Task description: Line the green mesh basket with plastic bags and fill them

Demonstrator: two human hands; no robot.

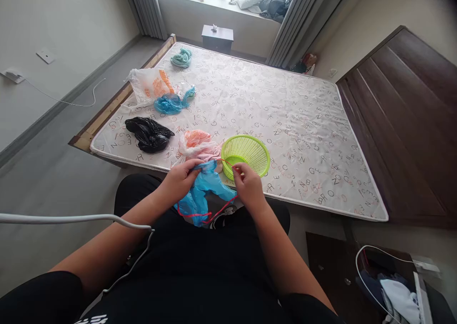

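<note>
While both hands worked at lower centre of the frame, I watched the left hand [180,178] clenched on the bunched neck of the blue plastic bag [200,195], which hung over the lap just off the mattress [285,114] edge. The right hand [248,183] pinched the red string [200,215], whose slack looped low under the bag. My worry: that thin film could have slid out of the left grip, and the loose loop could have snagged or tangled. The green basket [246,155] sat just beside the right knuckles, easily knocked. The pink bag [198,143] lay just behind the hands.
</note>
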